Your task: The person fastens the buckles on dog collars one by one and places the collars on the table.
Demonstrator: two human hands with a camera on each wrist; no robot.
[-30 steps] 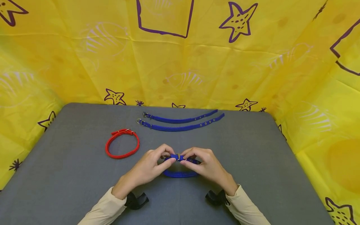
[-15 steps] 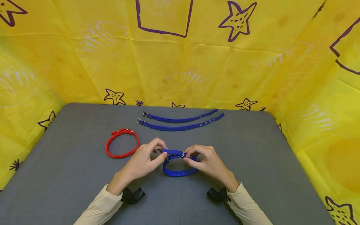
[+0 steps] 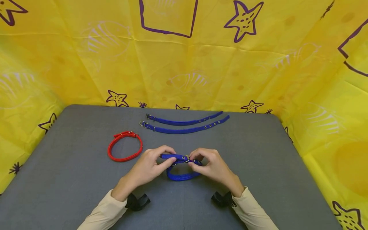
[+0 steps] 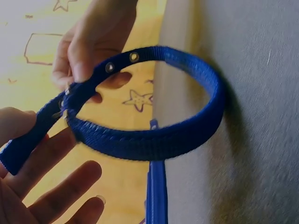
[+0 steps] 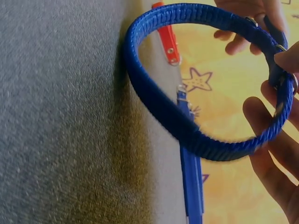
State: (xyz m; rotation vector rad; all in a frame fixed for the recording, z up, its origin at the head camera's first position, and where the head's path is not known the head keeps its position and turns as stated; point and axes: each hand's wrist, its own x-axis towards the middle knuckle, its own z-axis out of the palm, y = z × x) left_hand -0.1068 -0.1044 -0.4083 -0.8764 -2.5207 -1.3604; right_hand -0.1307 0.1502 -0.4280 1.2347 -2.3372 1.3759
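A blue collar, bent into a loop, is held between both hands at the middle of the table. My left hand pinches its free strap end, which runs through the brass-coloured buckle and sticks out to the left. One metal eyelet shows just left of the buckle. On the buckle's other side, the thumb and fingers of my right hand pinch the band. Two more eyelets show along the loop in the left wrist view. The right fingertips partly hide the buckle in the head view.
A red collar, fastened in a loop, lies left of the hands. Two blue collars lie stretched out side by side at the back of the grey table. Yellow patterned cloth surrounds the table's back and sides.
The left hand has moved left from beside the buckle, then dipped slightly, and the strap end now extends out through the buckle. The right hand has stayed almost in place.
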